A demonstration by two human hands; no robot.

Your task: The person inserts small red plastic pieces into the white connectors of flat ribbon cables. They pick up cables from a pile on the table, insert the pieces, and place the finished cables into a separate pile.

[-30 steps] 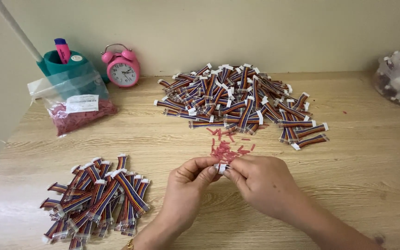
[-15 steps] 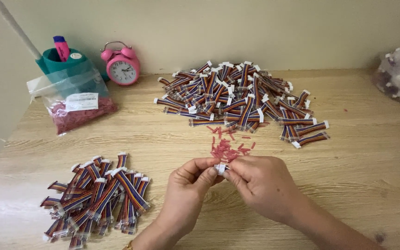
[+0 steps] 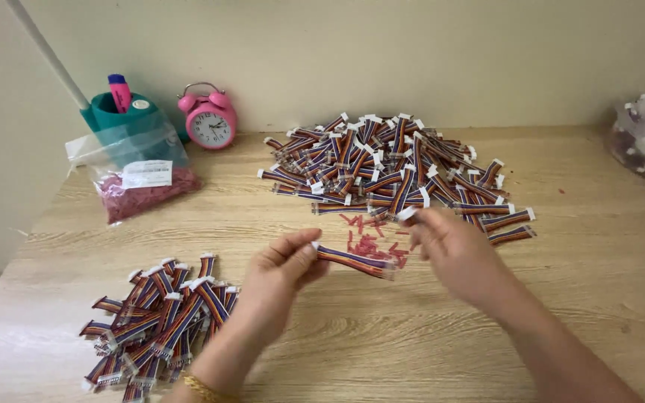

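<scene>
Head view shows a short rainbow ribbon cable (image 3: 354, 261) held above the near middle of the desk (image 3: 576, 254). It looks light and limp, its small white connector ends stiffer, so an end is the sensible place to pinch it. Left hand (image 3: 281, 265) has its grip closed on the cable's left end. Right hand (image 3: 453, 246) hovers just right of it, fingers loosely curled; whether it has hold of anything I cannot tell. Small red pieces (image 3: 375, 242) lie just beyond. A big cable pile (image 3: 390, 168) sits far, a smaller pile (image 3: 154, 321) near left. Bare wood to the right leaves open room; the near desk edge is close.
</scene>
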